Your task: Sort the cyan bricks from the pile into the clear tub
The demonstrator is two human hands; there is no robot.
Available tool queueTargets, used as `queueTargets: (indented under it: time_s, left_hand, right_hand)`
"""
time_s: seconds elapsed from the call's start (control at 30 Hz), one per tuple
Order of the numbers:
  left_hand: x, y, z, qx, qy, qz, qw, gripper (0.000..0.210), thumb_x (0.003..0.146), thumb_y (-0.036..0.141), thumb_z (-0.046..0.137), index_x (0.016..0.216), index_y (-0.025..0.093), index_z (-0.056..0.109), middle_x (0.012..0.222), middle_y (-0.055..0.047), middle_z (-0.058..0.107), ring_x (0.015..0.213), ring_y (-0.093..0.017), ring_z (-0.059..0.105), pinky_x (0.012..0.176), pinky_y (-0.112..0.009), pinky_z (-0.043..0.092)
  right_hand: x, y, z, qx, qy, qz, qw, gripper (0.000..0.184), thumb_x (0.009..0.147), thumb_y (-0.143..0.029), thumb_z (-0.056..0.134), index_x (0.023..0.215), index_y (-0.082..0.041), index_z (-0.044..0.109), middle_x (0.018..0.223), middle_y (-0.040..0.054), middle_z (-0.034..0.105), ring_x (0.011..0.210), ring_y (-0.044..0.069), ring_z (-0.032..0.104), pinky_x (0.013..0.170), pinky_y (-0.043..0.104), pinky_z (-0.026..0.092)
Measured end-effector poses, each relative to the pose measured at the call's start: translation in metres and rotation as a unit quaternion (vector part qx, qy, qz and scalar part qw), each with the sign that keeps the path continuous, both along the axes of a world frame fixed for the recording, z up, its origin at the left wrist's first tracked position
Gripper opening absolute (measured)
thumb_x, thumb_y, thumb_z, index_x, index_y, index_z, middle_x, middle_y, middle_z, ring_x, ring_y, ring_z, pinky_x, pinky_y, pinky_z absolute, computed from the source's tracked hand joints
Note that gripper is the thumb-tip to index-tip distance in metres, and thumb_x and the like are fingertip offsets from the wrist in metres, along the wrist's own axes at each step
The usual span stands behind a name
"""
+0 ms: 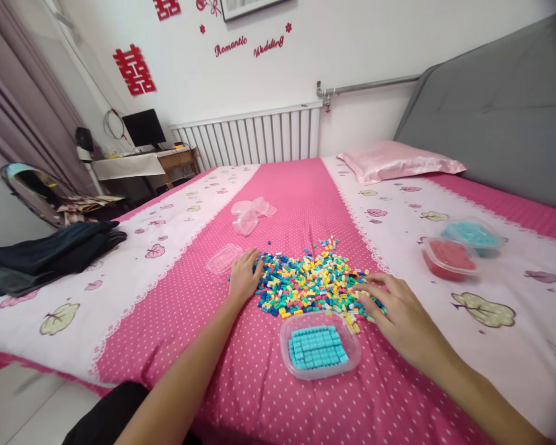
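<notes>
A loose heap of small building bricks [310, 281] in yellow, blue, green, white and pink lies on the bed. My left hand [245, 275] rests against its left edge, fingers stretched out over the dark blue bricks. At the right edge, my right hand [396, 309] touches the bricks with its fingers apart; neither hand shows anything held. Just in front of the heap stands a clear plastic container [352, 361], with light blue bricks [317, 347] laid in neat rows inside it. A clear lid [223, 258] lies flat beside my left hand.
More clear containers or lids [251, 214] lie beyond the heap. To the right stand a tub of red contents [449, 258] and a tub of blue contents [472, 235]. Dark folded clothes [50, 253] lie at the left, a pink pillow [398, 161] at the back right of the bed [296, 185].
</notes>
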State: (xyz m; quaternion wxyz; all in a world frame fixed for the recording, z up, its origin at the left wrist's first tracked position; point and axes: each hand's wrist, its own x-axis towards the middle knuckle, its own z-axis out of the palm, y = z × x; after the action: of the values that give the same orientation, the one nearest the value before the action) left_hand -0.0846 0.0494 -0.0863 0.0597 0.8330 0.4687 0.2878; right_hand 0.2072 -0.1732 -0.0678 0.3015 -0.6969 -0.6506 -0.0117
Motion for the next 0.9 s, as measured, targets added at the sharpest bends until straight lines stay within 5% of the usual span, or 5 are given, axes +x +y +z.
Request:
queueTargets:
  time_s: [0.23, 0.4, 0.63, 0.9]
  left_hand:
    - [-0.002, -0.011, -0.002, -0.03, 0.097, -0.147, 0.984, 0.047, 0.107, 0.043, 0.031, 0.147, 0.032, 0.052, 0.157, 0.001, 0.049, 0.147, -0.02, 0.045, 0.121, -0.045, 0.035]
    - [0.003, -0.011, 0.008, -0.007, 0.097, -0.133, 0.986, 0.044, 0.106, 0.042, 0.036, 0.139, 0.027, 0.06, 0.149, -0.004, 0.058, 0.14, -0.023, 0.049, 0.118, -0.046, 0.035]
    - [0.038, -0.001, 0.029, 0.031, 0.13, -0.089, 0.987, 0.023, 0.096, 0.038, 0.059, 0.098, 0.027, 0.079, 0.106, -0.007, 0.075, 0.106, -0.029, 0.058, 0.099, -0.05, 0.036]
    - [0.063, -0.001, 0.027, 0.055, 0.169, -0.124, 0.976, 0.011, 0.091, 0.028, 0.067, 0.09, 0.029, 0.078, 0.106, -0.004, 0.075, 0.108, -0.026, 0.056, 0.106, -0.051, 0.027]
  right_hand:
    - [0.015, 0.005, -0.035, -0.02, -0.045, -0.045, 0.998, 0.058, 0.101, -0.053, 0.032, 0.135, -0.02, 0.067, 0.148, 0.0171, 0.056, 0.138, 0.041, 0.049, 0.111, 0.062, 0.042]
    - [0.015, 0.01, -0.057, -0.059, -0.067, -0.045, 0.995, 0.057, 0.101, -0.052, 0.036, 0.144, -0.024, 0.059, 0.153, 0.0147, 0.054, 0.142, 0.04, 0.047, 0.111, 0.061, 0.044]
    - [0.016, 0.011, -0.056, -0.073, -0.073, -0.032, 0.994, 0.061, 0.102, -0.055, 0.033, 0.148, -0.022, 0.055, 0.155, 0.0136, 0.051, 0.144, 0.037, 0.044, 0.117, 0.056, 0.038]
    - [0.011, 0.01, -0.049, -0.053, -0.041, -0.007, 0.998, 0.059, 0.102, -0.055, 0.035, 0.146, -0.022, 0.056, 0.155, 0.014, 0.051, 0.143, 0.035, 0.044, 0.115, 0.057, 0.04]
